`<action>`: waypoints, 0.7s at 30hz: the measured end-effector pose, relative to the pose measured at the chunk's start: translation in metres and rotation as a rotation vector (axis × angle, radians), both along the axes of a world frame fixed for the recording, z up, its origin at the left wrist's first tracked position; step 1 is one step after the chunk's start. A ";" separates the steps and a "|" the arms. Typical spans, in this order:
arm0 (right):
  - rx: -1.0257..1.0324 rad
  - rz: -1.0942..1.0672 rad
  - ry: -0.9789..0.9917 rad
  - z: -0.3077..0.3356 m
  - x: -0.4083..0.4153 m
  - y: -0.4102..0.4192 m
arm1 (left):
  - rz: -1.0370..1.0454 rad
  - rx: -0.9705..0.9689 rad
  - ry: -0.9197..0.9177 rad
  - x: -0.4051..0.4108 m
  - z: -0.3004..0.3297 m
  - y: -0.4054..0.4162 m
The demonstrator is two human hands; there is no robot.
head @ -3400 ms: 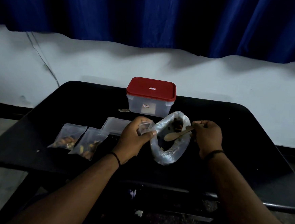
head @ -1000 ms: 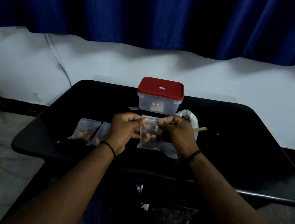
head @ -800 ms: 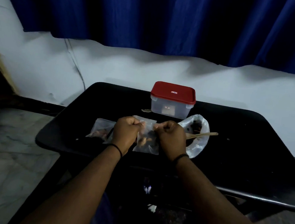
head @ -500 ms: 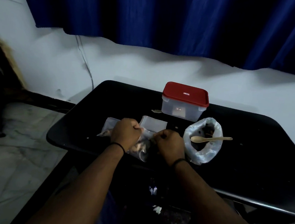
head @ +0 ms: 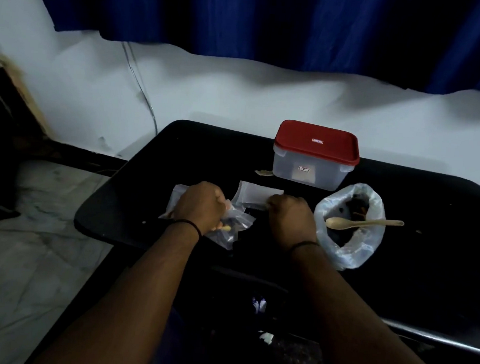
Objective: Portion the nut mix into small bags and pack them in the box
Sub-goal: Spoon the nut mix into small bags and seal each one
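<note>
Curtain (head: 274, 20): deep blue fabric hanging across the top of the view, its lower edge falling over a pale wall.
Table (head: 426, 277): black, with rounded corners, filling the middle and right of the scene; a marbled floor shows to its left.
Box (head: 314, 156): clear plastic tub with a red lid (head: 316, 142) shut on top, standing at the far side of the table, behind the hands.
Nut mix bag (head: 349, 242): large clear plastic bag with its rim rolled down, standing open to the right of the right hand; dark contents show inside.
Spoon (head: 359, 223): pale, lying across the open mouth of the large bag, bowl to the left, handle sticking out past the right rim.
Left hand (head: 199, 204): fingers curled into a fist, gripping the top of a filled small bag (head: 233, 227) that lies on the table near the front edge; a few nuts show through the plastic.
Right hand (head: 290, 217): also curled, its fingertips at the near edge of the empty bags; whether it pinches anything cannot be told.
Empty bags (head: 253, 193): flat clear bags lying between the hands and the box.
Other small bag (head: 175, 198): partly hidden behind the left hand, on the table.
Wristbands: a thin dark band on each wrist.
</note>
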State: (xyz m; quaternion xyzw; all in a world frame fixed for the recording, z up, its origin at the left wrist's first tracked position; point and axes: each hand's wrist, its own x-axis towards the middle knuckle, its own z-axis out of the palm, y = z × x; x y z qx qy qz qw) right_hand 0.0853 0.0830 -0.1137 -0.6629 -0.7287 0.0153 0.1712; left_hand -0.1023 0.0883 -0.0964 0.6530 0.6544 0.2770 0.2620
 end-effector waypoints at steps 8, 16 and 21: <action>0.153 -0.162 0.255 0.017 0.002 -0.018 | -0.003 -0.030 -0.170 0.013 -0.001 0.000; 0.190 -0.219 0.554 0.023 0.016 -0.031 | 0.051 0.199 0.094 0.028 0.002 0.000; 0.261 -0.237 0.819 0.026 0.016 -0.032 | 0.058 0.309 0.348 0.039 0.002 -0.003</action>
